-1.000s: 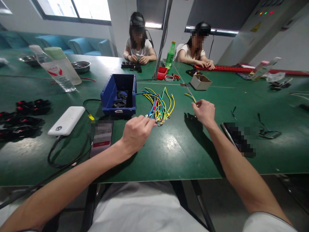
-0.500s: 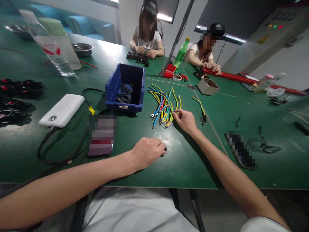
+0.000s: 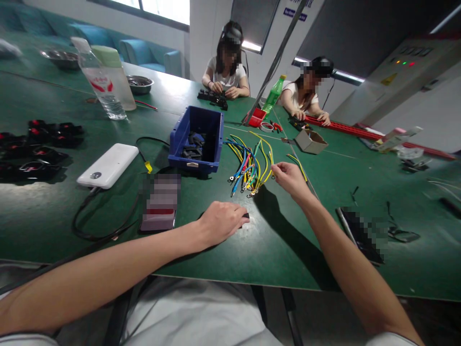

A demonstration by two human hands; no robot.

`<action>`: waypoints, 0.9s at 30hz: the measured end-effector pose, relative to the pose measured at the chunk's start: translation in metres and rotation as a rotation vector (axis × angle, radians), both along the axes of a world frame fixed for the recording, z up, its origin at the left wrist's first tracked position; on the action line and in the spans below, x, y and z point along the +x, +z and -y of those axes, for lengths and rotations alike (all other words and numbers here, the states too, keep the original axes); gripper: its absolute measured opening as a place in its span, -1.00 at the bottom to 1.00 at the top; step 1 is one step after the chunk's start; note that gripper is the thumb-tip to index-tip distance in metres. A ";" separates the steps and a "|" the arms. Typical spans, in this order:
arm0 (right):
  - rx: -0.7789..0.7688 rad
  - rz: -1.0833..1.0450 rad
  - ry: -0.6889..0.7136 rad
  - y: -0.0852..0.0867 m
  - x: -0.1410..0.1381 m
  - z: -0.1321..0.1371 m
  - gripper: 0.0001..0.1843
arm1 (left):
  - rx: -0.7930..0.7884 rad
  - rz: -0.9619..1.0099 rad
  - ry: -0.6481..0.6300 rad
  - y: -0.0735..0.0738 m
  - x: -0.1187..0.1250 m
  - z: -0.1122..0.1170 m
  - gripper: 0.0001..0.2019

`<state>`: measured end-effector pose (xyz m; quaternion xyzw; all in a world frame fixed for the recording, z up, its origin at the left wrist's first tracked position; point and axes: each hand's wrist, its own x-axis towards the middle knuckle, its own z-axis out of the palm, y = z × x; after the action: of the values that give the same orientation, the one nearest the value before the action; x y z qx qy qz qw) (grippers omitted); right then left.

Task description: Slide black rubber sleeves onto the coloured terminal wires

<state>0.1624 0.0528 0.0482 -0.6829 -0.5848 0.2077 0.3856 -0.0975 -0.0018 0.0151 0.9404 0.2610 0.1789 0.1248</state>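
Note:
My left hand (image 3: 223, 222) rests on the green table, fingers closed round a small black plastic part (image 3: 246, 216) whose end shows past the fingertips. Beyond it lies a loose bunch of short wires (image 3: 245, 168), yellow, blue, green and red, with ring terminals at their near ends. My right hand (image 3: 290, 178) is raised at the right side of the bunch, thumb and finger pinched on a yellow wire (image 3: 271, 156). Behind that hand lie separate yellow-green wires (image 3: 298, 164), partly hidden by it.
A blue bin (image 3: 196, 166) holds black parts. Left of it are a phone (image 3: 160, 202), a white power bank (image 3: 108, 166), a cable, bottles (image 3: 106, 91) and black parts (image 3: 46, 156). A cardboard box (image 3: 311, 142) and another phone (image 3: 360, 233) lie right. Two people work across the table.
My right hand has moved right and up from the bunch, drawing a yellow wire with it. My left hand stays on the table with the black part. The camera view has shifted slightly.

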 end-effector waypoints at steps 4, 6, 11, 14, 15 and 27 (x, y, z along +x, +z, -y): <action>-0.016 -0.505 0.054 -0.001 -0.027 0.031 -0.62 | -0.074 0.112 0.055 -0.002 0.000 -0.004 -0.73; -0.008 -0.629 0.086 -0.008 -0.040 0.045 -0.66 | -0.109 0.158 0.091 -0.003 0.001 -0.007 -0.74; 0.082 -0.779 0.121 -0.028 -0.054 0.060 -0.76 | -0.173 0.299 0.135 -0.005 0.002 -0.013 -0.80; 0.129 -0.791 0.190 -0.035 -0.058 0.062 -0.80 | -0.196 0.379 0.161 -0.004 0.004 -0.013 -0.84; 0.133 -0.800 0.207 -0.036 -0.060 0.064 -0.80 | -0.197 0.396 0.172 -0.003 0.004 -0.012 -0.85; 0.236 -0.804 0.206 -0.025 -0.071 0.078 -0.71 | -0.199 0.478 0.168 0.000 0.004 -0.010 -0.80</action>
<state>0.0915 -0.0254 0.0230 -0.4371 -0.4727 0.4264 0.6354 -0.0933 0.0078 0.0148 0.8296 0.3175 0.3793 0.2592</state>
